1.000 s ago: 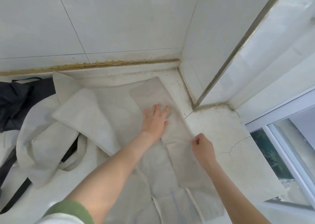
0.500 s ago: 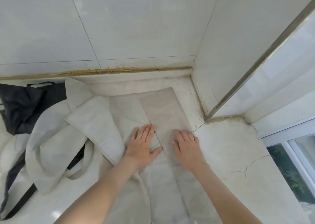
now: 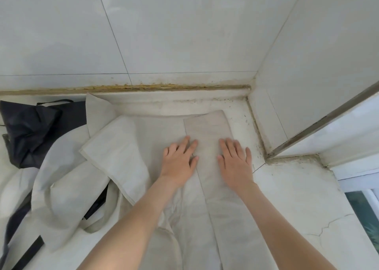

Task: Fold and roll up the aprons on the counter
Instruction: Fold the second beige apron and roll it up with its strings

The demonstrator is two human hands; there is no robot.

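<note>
A cream apron point(image 3: 207, 126) lies flat on the white counter point(image 3: 297, 191), its right side folded over into a long narrow strip running toward me. My left hand point(image 3: 179, 159) presses flat on the apron just left of the fold's edge, fingers straight. My right hand point(image 3: 234, 161) lies flat on the folded strip, fingers spread. More cream aprons point(image 3: 61, 187) lie crumpled in a heap at the left, one corner point(image 3: 114, 150) flopped over the flat apron. A dark navy apron point(image 3: 34, 130) is bunched at the far left.
Tiled walls close the counter at the back point(image 3: 164, 33) and the right point(image 3: 307, 64), forming a corner with a grimy seam point(image 3: 143, 87). A window frame point(image 3: 348, 173) sits at the right. The counter has a crack point(image 3: 328, 224) near its right edge.
My right hand let go of the folded edge it pinched and laid itself flat on the strip. Both hands now press side by side; the view shifted closer to the corner.
</note>
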